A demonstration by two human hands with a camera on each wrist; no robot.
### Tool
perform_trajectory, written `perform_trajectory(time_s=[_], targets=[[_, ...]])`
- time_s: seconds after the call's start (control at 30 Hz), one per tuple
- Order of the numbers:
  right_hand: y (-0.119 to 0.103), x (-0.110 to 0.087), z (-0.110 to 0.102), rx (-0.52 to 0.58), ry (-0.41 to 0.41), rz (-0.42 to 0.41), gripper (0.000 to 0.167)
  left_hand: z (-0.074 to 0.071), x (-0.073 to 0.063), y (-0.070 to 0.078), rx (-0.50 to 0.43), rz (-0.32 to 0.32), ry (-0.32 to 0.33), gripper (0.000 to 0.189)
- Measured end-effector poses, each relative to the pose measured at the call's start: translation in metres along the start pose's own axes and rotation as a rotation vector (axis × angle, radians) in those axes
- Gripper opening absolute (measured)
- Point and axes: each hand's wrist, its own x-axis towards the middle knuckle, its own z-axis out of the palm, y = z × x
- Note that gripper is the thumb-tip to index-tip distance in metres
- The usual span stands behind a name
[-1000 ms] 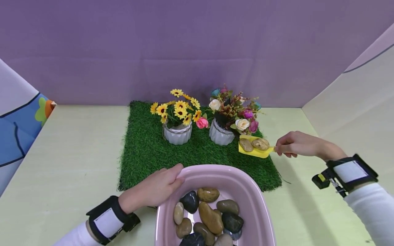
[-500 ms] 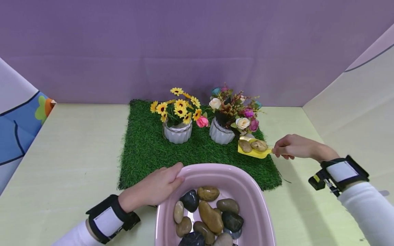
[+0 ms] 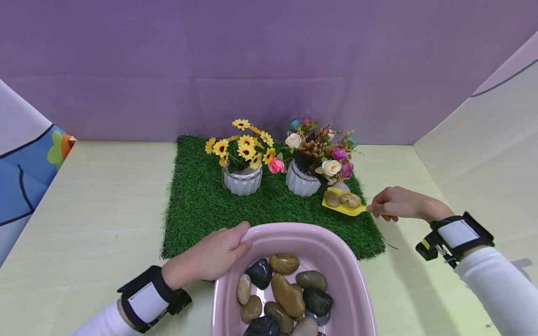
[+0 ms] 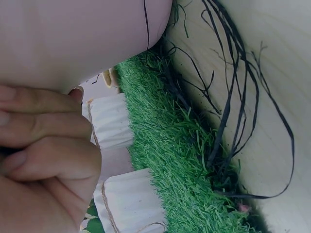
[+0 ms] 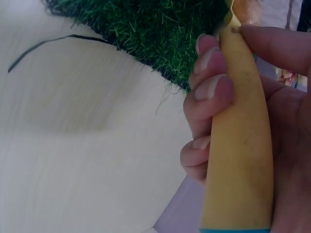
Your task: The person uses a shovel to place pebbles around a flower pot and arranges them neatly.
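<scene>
My left hand (image 3: 214,252) grips the upper left rim of a pink basin (image 3: 294,229); its curled fingers show against the basin wall (image 4: 82,39) in the left wrist view. Several smooth stones (image 3: 287,296), brown, grey and black, lie in the basin. With my right hand (image 3: 395,204) I hold a yellow toy shovel (image 3: 352,212) by its handle (image 5: 240,145), fingers wrapped around it. Two tan stones (image 3: 350,200) rest on the shovel's blade, which is over the right part of the green turf mat (image 3: 197,205). Whether the blade touches the turf cannot be told.
A white pot of yellow flowers (image 3: 243,183) and a white pot of mixed flowers (image 3: 301,182) stand on the mat. A pale stone (image 3: 341,186) lies behind the shovel. Black strands (image 4: 233,87) trail from the mat's edge. A purple backdrop (image 3: 269,70) rises behind.
My right hand and the shovel have shifted slightly left, with both stones still on the blade. More of the pale stone behind shows now. The left hand and basin stay put.
</scene>
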Motion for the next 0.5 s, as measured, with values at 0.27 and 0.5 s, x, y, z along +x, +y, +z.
perform_trajectory(time_s=[0.27, 0.5], targets=[[-0.002, 0.006, 0.005, -0.001, -0.050, 0.023, 0.033, 0.002, 0.000, -0.001, 0.006, 0.005, 0.002, 0.012], [-0.013, 0.006, -0.001, -0.041, -0.072, 0.013, 0.034, 0.001, 0.000, -0.001, 0.015, 0.004, 0.012, 0.011]])
